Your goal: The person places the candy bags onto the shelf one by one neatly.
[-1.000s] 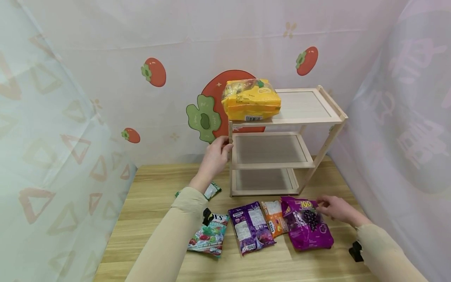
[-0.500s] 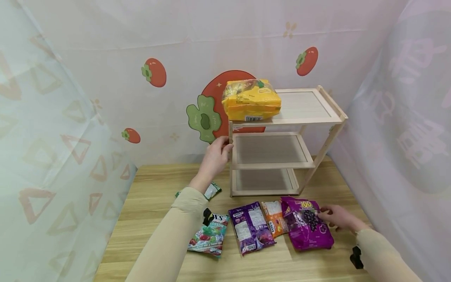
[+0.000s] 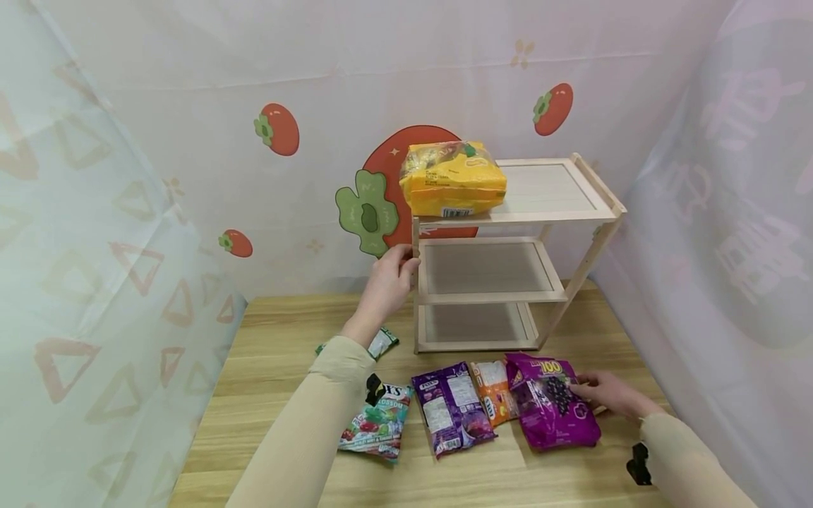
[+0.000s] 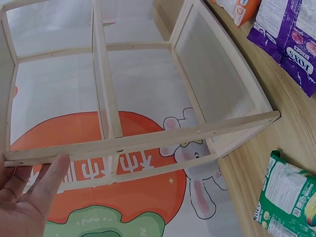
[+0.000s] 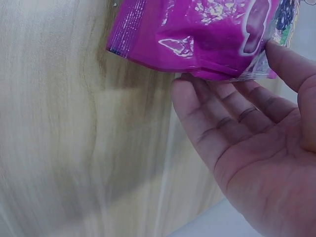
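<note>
My left hand (image 3: 390, 279) grips the left front post (image 3: 416, 321) of a three-tier wooden shelf (image 3: 565, 190); in the left wrist view its thumb lies along the post (image 4: 148, 142) and the fingers go behind. At the right, my right hand (image 3: 612, 395) holds the edge of a magenta candy bag (image 3: 555, 420) printed with dark grapes and "100". The right wrist view has the thumb on the bag's (image 5: 202, 42) printed face and the fingers tucked beneath, tips hidden. A yellow candy bag (image 3: 454, 183) sits on the top tier's left end.
In front of the shelf lie a purple Fox's bag (image 3: 454, 409), an orange Fox's bag (image 3: 495, 391) partly under the magenta one, and a teal-and-red bag (image 3: 384, 423). A green bag (image 4: 289, 197) lies left of the shelf. Printed cloth (image 3: 159, 141) encloses the wooden table (image 3: 267, 331).
My right hand has shifted slightly down along the magenta bag's right edge, its fingers going from above the edge to around it. The left hand, shelf and bags stay put.
</note>
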### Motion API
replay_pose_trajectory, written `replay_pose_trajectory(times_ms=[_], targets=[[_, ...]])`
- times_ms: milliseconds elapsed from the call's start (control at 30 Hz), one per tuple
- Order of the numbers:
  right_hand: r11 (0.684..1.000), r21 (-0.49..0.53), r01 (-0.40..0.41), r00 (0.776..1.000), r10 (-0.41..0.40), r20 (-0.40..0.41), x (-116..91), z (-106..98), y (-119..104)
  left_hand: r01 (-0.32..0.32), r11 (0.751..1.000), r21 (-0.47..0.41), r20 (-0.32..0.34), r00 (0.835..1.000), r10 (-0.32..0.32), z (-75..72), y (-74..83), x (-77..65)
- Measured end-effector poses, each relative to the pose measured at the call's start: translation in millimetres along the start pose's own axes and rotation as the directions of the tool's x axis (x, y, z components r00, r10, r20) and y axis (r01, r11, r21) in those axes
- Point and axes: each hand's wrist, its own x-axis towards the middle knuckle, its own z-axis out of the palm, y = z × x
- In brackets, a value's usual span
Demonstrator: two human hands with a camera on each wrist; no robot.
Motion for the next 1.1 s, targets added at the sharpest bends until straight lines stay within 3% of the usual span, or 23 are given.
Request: replay_pose_trajectory(times_ms=[533, 800, 1100], targets=[[0.990, 0.120, -0.067, 0.998, 0.064, 0.030, -0.4, 3.8, 5.2, -0.020, 1.000, 0.007, -0.008, 1.000, 0.020, -0.1, -1.5, 0.5], [0.989, 0.137, -0.057, 0.998, 0.051, 0.047, -0.6, 4.7, 6.8, -0.004, 1.000, -0.025, 0.003, 1.000, 0.004, 0.4, -1.5, -0.4], [0.993, 0.115, 0.022, 0.996, -0.031, 0.079, -1.7, 4.7, 5.3, -0.008, 0.999, -0.033, 0.004, 1.000, 0.008, 0.7, -0.6, -1.0]])
